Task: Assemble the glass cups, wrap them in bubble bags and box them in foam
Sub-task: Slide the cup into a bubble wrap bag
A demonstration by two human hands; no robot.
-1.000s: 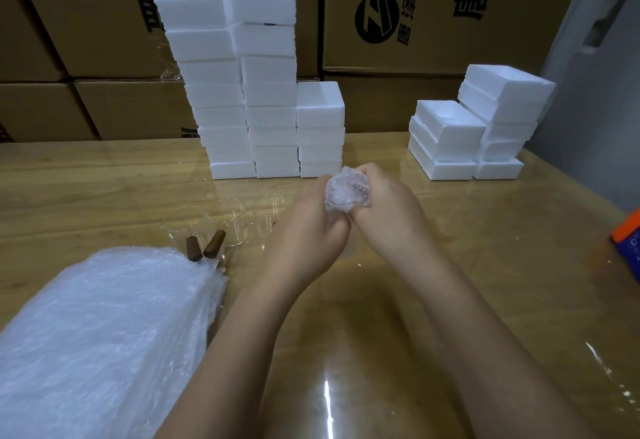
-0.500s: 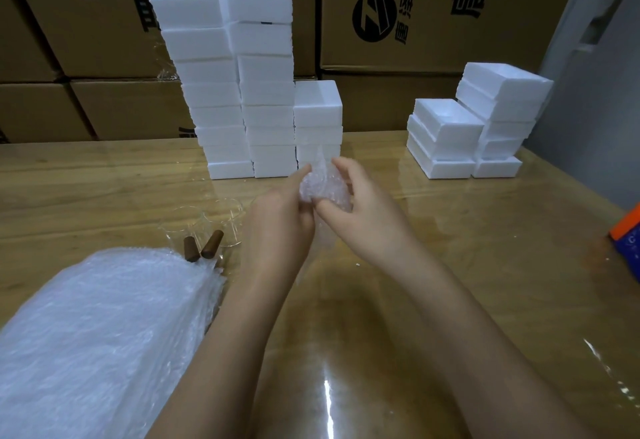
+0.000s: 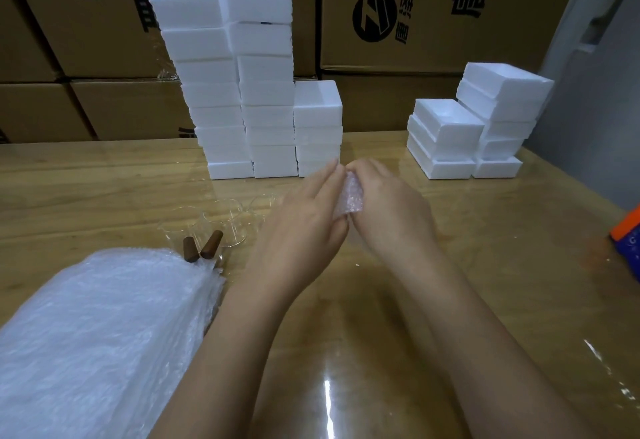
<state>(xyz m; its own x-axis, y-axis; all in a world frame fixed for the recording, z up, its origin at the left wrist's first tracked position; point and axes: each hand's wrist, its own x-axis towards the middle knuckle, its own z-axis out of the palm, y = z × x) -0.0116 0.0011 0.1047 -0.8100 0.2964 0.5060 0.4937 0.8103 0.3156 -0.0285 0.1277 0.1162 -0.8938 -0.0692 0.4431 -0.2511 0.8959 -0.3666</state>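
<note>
A cup wrapped in a bubble bag (image 3: 349, 196) is held between both hands above the table's middle. My left hand (image 3: 304, 227) presses its left side, and my right hand (image 3: 391, 213) closes over its right side and top. Most of the bundle is hidden by my fingers. Clear glass cups (image 3: 225, 220) with two brown wooden handles (image 3: 202, 248) stand on the table left of my hands. A thick pile of bubble bags (image 3: 97, 334) lies at the near left.
Tall stacks of white foam boxes (image 3: 242, 85) rise at the back centre. A lower group of open foam boxes (image 3: 474, 127) sits at the back right. Cardboard cartons (image 3: 415, 16) line the wall. An orange and blue object (image 3: 628, 237) lies at the right edge.
My hands have lowered and rotated the wrapped bundle. They now cover it more, with my right hand folded over its top.
</note>
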